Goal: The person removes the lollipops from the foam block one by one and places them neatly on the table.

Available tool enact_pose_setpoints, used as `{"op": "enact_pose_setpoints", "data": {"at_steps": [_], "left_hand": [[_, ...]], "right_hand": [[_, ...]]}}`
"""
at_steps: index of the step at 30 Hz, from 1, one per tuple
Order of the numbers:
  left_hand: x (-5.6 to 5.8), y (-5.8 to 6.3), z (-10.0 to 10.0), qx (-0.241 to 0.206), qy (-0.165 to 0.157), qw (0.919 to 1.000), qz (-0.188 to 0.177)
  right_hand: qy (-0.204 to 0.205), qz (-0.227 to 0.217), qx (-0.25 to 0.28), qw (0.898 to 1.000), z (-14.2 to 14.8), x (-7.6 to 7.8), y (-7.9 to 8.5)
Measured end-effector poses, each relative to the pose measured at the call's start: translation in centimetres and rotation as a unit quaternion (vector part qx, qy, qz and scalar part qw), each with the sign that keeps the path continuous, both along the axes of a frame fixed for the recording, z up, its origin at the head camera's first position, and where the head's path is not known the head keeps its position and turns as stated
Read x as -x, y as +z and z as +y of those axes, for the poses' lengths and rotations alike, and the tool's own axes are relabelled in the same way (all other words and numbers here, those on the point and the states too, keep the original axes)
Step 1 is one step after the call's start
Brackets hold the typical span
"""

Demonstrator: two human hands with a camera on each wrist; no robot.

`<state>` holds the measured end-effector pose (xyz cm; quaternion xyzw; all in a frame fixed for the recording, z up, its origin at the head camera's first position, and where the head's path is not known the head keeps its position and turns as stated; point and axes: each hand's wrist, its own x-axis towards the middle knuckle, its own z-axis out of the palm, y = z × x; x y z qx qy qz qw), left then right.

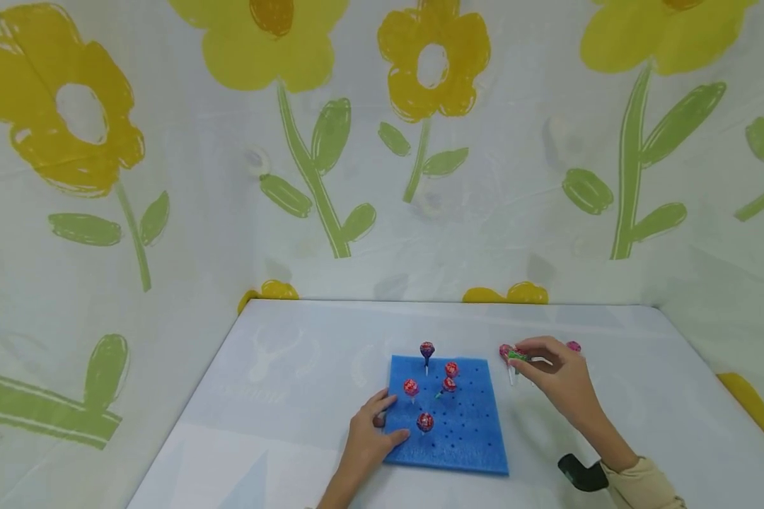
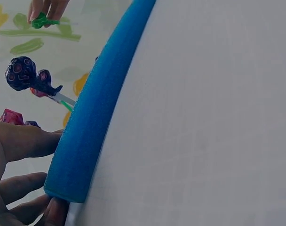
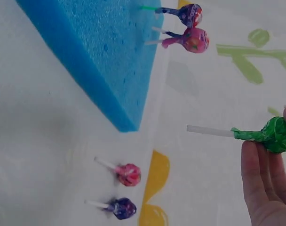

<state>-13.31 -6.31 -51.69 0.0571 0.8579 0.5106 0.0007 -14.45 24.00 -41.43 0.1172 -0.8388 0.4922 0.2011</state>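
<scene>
A blue foam board (image 1: 465,445) with rows of small holes lies on the table, several wrapped lollipops standing in it by their sticks. At its left edge, my left hand (image 1: 369,435) grips the foam, thumb on the top face and fingers along the side. My right hand (image 1: 560,378) pinches a green-wrapped lollipop (image 3: 277,134) by its head, beyond the board's right side, its white stick free. A purple lollipop (image 1: 427,349) stands at the board's back edge, and a red one (image 1: 425,422) nearer the front.
Right of the board, a pink lollipop (image 3: 129,175) and a purple lollipop (image 3: 123,208) lie on the white table (image 1: 261,396). Farther right is another pink lollipop (image 1: 573,346). Flower-printed cloth (image 1: 484,212) stands behind the table. A black object (image 1: 582,472) sits by my right wrist.
</scene>
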Motion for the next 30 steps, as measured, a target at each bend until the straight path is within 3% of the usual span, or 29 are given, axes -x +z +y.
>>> {"op": "enact_pose_setpoints", "data": {"at_steps": [4,13,30], "left_hand": [[0.0,0.0,-0.2,-0.013,-0.009,0.9998,0.012],[-0.1,0.0,-0.2,-0.009,-0.005,0.9999,0.005],[0.2,-0.3,0.0,0.000,0.003,0.9999,-0.012]], "right_hand": [[-0.014,0.003,-0.008,1.000,0.0,-0.8,1.3],[-0.033,0.016,-0.013,0.999,2.9,0.2,-0.9],[-0.081,0.012,-0.004,0.997,6.2,0.2,-0.9]]}}
